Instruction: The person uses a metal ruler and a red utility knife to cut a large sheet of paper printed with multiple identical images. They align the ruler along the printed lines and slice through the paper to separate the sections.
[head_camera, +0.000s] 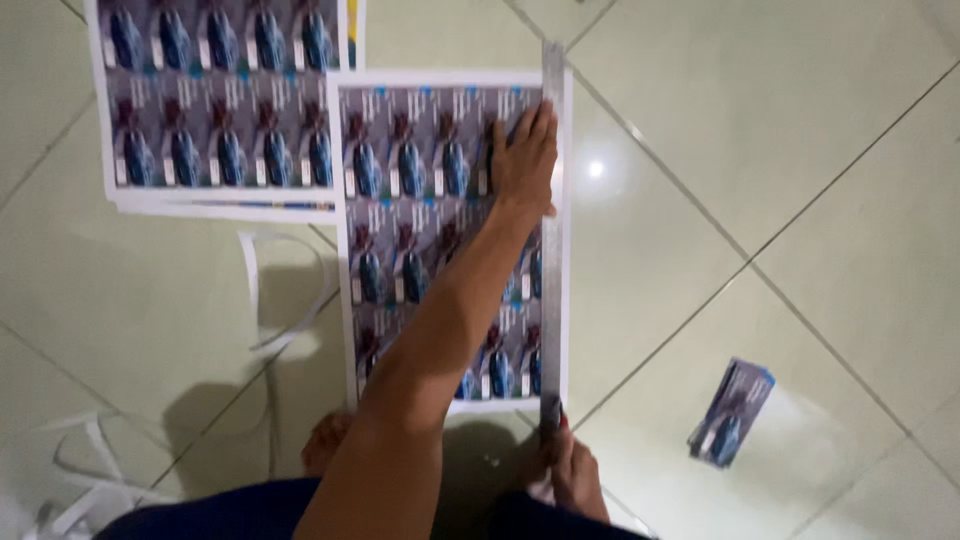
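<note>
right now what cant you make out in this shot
- Head view: right hand at the ruler's near end; blurred, bottom edge cuts it, grip unclear.
- Left hand and forearm cover part of the printed sheet.
- Print on the sheets: too small and blurred.
- Second stack: cut off by the top edge.

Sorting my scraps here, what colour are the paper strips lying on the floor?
White paper strips, curled on the pale tiled floor; clearest in the head view.
</note>
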